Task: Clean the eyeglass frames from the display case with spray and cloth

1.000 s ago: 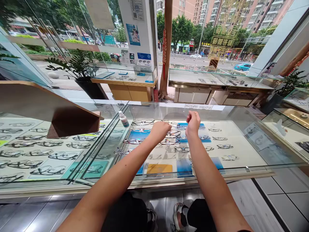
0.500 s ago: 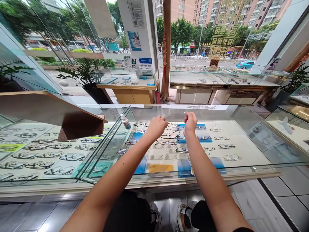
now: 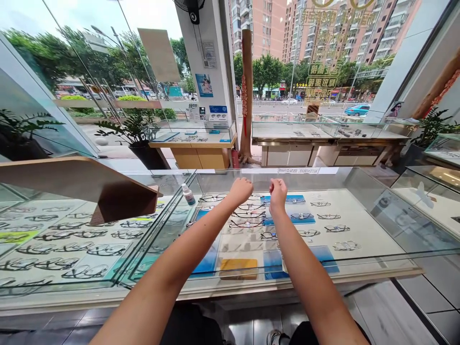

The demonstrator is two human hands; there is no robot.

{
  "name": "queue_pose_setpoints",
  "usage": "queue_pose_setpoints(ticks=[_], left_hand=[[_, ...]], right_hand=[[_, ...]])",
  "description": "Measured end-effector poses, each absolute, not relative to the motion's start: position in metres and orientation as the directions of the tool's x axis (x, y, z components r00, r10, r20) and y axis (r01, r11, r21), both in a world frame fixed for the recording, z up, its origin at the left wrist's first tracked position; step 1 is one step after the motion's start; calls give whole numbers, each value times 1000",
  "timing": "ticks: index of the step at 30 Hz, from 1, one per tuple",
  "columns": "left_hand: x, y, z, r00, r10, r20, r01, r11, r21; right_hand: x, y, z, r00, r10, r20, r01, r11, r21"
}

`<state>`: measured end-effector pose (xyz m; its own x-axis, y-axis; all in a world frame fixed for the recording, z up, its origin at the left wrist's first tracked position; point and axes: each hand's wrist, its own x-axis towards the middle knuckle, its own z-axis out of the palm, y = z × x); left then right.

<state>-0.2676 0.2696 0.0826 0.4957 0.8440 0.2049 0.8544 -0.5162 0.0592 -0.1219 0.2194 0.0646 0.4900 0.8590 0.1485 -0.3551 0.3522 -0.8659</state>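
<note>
Glass showcase [image 3: 373, 235] with eyeglasses [image 3: 337, 228] inside

You have two hands [image 3: 241, 191] [image 3: 278, 195], one bottle [image 3: 188, 194], one orange card [image 3: 238, 269], one fire extinguisher [image 3: 235, 158], one fan [image 3: 194, 16], one blue car [image 3: 357, 110], and dozens of glasses [image 3: 337, 228], too crowded to count.

The bare left grip [image 3: 242, 190] hides its own palm, and the top edge crops the black caged wall fan [image 3: 192, 6].

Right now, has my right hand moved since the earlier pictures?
Yes: judged against the lettered white strip, your right hand has shifted left, toward your left hand.
</note>
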Motion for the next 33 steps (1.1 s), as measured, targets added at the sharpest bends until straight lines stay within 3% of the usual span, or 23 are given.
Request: queue_pose_setpoints(ticks=[8,12,14,22,33], left_hand=[[-313,250,98,364,883,295,776,-463,429],[-327,226,91,287,899,330,430,-429,794],[-328,218,86,238,911,337,228,-390,892],[-324,215,68,201,908,369,75,-389,918],[-322,211,66,193,876,441,124,-468,875]], right_hand=[[-124,224,58,397,903,164,-321,304,-897],[-133,221,58,155,970,185,-275,222,-935],[-137,219,58,40,978,204,-241,207,-948],[-138,214,58,-121,939,322,-114,309,-944],[-134,211,62,-116,935,335,-63,329,-942]])
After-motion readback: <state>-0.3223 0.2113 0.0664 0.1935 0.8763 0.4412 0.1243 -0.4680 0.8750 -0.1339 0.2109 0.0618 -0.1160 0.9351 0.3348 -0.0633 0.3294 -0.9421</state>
